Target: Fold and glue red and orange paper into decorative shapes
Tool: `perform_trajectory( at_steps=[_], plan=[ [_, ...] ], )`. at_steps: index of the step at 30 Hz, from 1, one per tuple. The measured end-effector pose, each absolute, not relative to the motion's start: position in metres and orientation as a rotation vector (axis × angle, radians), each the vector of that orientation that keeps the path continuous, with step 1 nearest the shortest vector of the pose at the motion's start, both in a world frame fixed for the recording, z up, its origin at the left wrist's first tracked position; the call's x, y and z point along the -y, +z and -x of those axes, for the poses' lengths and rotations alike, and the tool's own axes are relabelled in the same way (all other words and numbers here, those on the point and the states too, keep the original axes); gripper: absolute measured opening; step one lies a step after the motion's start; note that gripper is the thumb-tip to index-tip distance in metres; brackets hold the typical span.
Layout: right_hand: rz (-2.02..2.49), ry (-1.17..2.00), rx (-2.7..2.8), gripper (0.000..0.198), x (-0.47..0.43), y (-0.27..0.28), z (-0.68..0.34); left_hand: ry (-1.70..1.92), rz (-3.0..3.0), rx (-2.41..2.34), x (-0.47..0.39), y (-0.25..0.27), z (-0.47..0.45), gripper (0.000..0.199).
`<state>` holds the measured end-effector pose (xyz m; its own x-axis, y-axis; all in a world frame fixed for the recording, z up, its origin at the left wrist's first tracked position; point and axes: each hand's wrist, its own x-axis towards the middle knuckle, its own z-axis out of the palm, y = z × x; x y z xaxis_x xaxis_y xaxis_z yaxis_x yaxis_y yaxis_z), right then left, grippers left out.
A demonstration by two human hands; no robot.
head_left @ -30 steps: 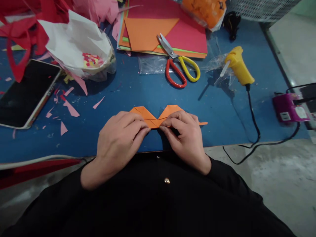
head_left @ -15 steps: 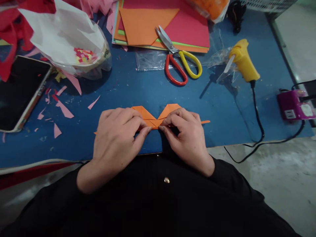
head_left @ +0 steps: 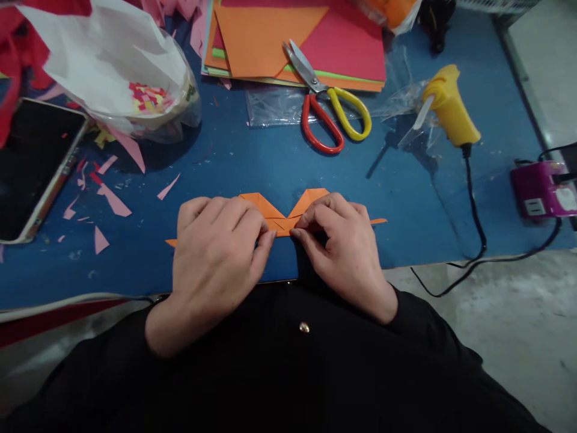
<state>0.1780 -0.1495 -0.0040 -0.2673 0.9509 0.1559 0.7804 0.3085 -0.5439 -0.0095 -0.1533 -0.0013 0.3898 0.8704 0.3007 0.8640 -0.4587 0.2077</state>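
A folded orange paper [head_left: 283, 226] lies near the front edge of the blue table, its two upper flaps parted by a V-shaped notch. My left hand [head_left: 219, 249] pinches its lower edge just left of the middle, thumb and fingers closed. Close by on the right, my right hand [head_left: 343, 246] pinches the same edge between thumb and forefinger. Both hands cover much of the paper; thin orange tips stick out beyond each of them.
Scissors [head_left: 334, 117] with red and yellow handles rest by a stack of coloured paper [head_left: 347, 51]. A yellow glue gun [head_left: 453, 108] is corded near a purple power adapter [head_left: 536, 191]. To the left are a phone [head_left: 33, 162], a scrap-filled bag [head_left: 121, 66] and pink paper scraps [head_left: 115, 200].
The view has shifted slightly. My left thumb has drawn in a little closer to its fingers, and more of the orange tip shows left of that hand. Both hands stay on the paper.
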Motion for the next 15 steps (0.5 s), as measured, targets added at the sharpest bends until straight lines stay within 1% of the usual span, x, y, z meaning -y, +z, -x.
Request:
perform_trajectory(
  at_steps=[3, 6, 8, 11, 15],
  plan=[
    [1.533, 0.492, 2.138, 0.01, 0.149, -0.005, -0.178, 0.626, -2.656, -1.594, 0.154, -0.002, 0.01, 0.018],
    [1.527, 0.48, 2.138, 0.01, 0.149, -0.006, -0.178, 0.723, -2.777, -1.45, 0.156, -0.004, 0.012, 0.012],
    [1.526, 0.475, 2.141, 0.01, 0.149, -0.006, -0.178, 0.752, -2.862, -1.326, 0.159, -0.006, 0.014, 0.016],
    [1.515, 0.463, 2.146, 0.01, 0.149, -0.007, -0.178, 0.654, -2.975, -1.228, 0.162, -0.008, 0.015, 0.022],
    [1.509, 0.437, 2.142, 0.01, 0.15, -0.008, -0.178, 0.566, -3.144, -1.174, 0.165, -0.007, 0.015, 0.025]
  ],
)
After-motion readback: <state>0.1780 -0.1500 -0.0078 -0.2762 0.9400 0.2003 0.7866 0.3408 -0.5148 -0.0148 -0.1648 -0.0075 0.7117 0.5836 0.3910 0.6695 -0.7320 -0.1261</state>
